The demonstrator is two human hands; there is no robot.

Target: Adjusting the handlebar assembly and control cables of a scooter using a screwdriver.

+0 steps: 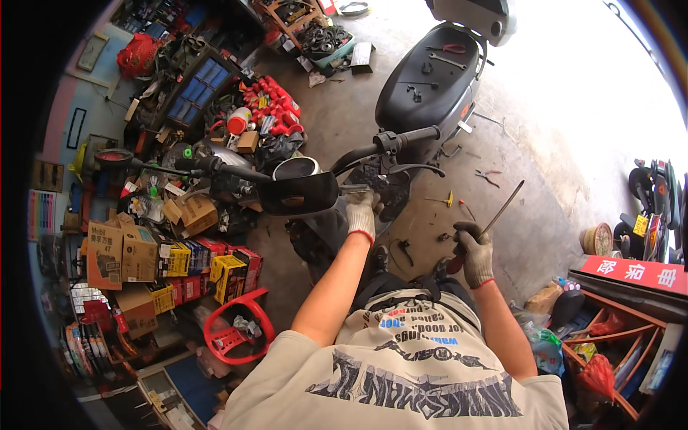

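My left hand [360, 215], in a pale work glove with a red cuff, is against the scooter's front, beside the black handlebar cover [297, 195]. Its fingers look curled, but what they hold is partly hidden. A gloved right hand [476, 256], mine, is closed round a screwdriver [506, 206], whose long shaft points up and to the right; a bit of red handle shows below the fist. The scooter's right handlebar grip [419, 135] and brake lever lie ahead of my hands. On its black seat [401, 93] rest red-handled pliers [452, 48], a wrench [448, 61] and small black parts.
Pliers [489, 178], a yellow-handled screwdriver [448, 199] and dark loose parts lie on the concrete floor. To the left are cardboard boxes [105, 254], a red plastic chair [265, 337] and piled red bottles [279, 100]. A shelf [616, 330] stands at right, with another scooter [648, 208] beyond.
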